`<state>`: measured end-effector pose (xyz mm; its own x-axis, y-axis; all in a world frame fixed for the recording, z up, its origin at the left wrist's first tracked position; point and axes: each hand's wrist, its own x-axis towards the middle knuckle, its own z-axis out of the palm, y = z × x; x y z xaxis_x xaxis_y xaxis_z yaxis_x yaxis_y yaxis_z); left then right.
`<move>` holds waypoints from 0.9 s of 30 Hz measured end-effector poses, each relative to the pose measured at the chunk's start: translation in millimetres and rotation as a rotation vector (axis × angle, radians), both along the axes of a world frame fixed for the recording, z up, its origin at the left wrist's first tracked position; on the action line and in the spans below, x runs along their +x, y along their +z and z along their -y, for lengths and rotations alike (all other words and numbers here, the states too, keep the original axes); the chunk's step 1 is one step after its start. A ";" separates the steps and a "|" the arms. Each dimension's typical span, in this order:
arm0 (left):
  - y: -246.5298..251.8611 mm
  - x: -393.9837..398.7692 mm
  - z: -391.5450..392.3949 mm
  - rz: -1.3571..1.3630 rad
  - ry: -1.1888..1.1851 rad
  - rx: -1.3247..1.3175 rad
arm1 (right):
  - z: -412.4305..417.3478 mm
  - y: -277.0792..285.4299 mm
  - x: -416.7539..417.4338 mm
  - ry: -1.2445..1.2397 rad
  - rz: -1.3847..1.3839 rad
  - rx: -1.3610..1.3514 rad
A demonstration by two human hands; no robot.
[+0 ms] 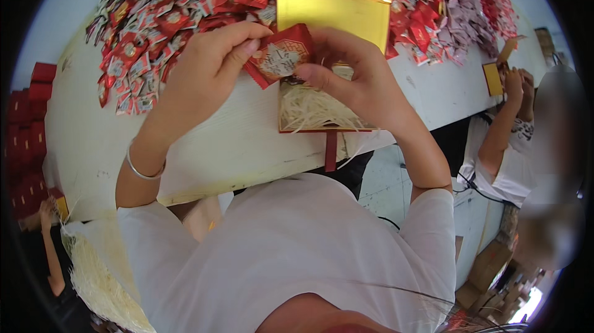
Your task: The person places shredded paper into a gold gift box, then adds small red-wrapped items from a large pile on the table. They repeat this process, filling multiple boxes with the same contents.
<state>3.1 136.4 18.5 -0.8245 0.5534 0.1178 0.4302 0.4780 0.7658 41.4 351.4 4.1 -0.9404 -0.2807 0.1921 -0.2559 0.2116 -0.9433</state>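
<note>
A red sachet [283,57] with a pale printed panel is stretched between my two hands. My left hand [218,57] pinches its left edge between thumb and forefinger. At its other side, my right hand [355,71] grips with thumb and fingers, partly covering a gift box. The gift box [334,17] stands raised-lidded at the table's near edge, its inside gold and its top panel cut with a handle slot. Pale shredded paper filler [313,105] lies in its base, just below the sachet. From the front hangs a dark red ribbon [331,150].
A heap of wrapped packets [158,27] covers the table [222,143] behind and left of the box. Lilac packets [468,22] lie at the right. Stacked red boxes [28,133] stand far left, above a bag of shredded filler [102,282]. Co-workers' hands [517,85] hold another box.
</note>
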 end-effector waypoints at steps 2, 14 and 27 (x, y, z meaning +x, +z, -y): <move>-7.7 0.5 -14.6 0.101 -0.094 0.126 | -11.1 -6.3 2.9 -0.045 0.076 -0.020; -29.2 13.2 -36.4 0.498 -0.009 0.679 | -26.4 -4.6 10.4 -0.033 -0.025 0.087; -79.7 37.5 -29.7 -0.737 -0.381 -0.271 | -28.3 -40.7 -9.9 0.225 0.010 0.896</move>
